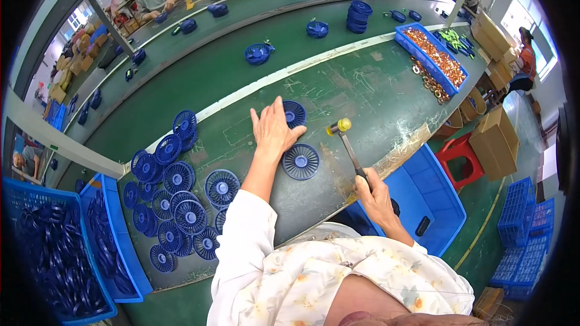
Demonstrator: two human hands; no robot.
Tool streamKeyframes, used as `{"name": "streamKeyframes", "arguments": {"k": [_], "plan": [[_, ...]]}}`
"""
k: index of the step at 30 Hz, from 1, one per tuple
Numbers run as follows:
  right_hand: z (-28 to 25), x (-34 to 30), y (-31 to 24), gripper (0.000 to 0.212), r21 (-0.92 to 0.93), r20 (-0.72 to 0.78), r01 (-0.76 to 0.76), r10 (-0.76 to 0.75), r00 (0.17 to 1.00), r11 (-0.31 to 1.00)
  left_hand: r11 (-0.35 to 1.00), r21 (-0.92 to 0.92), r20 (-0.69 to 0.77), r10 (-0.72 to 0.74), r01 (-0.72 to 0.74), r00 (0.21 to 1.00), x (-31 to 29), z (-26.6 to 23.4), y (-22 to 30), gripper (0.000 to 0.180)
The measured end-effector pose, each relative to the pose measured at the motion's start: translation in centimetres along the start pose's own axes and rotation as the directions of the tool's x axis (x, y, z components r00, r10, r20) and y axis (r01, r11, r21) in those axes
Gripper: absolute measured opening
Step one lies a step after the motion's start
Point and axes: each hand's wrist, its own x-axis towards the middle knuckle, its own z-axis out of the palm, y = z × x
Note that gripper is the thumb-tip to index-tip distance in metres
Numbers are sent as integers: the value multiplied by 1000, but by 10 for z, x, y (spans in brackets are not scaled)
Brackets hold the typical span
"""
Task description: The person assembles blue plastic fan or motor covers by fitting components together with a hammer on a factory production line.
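My right hand (376,196) is wrapped around the dark handle of a mallet (349,148), whose yellow head is raised near the middle of the workbench. My left hand (272,128) has its fingers spread, thumb and forefinger at the edge of a blue round grille (295,113). Whether it grips that grille is hard to see. Just below it, a second blue grille (301,162) lies flat on the bench. A large group of similar grilles (190,216), some stacked, sits to the left of my forearm.
Blue crates of dark blue parts (57,259) stand at far left. At the bench's right end are a blue tray of coppery rings (435,54) and green-and-blue pieces (454,42). A conveyor (223,75) carries blue baskets. Below the bench edge is a blue bin (438,205).
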Motion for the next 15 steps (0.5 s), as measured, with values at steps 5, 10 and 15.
{"name": "streamKeyframes", "arguments": {"k": [5, 10, 15], "plan": [[-10, -8, -3, 24, 37, 7, -39, 38, 999, 999, 999, -37, 32, -14, 15, 999, 6, -5, -6, 113], [-13, -5, 10, 24, 137, -12, -81, 84, 996, 987, 986, -29, -84, 159, -162, 984, -26, -22, 5, 111], [-7, -5, 15, 22, 140, -33, -38, 44, 998, 989, 985, -63, 144, 166, -159, 976, -96, -20, 25, 98]]}}
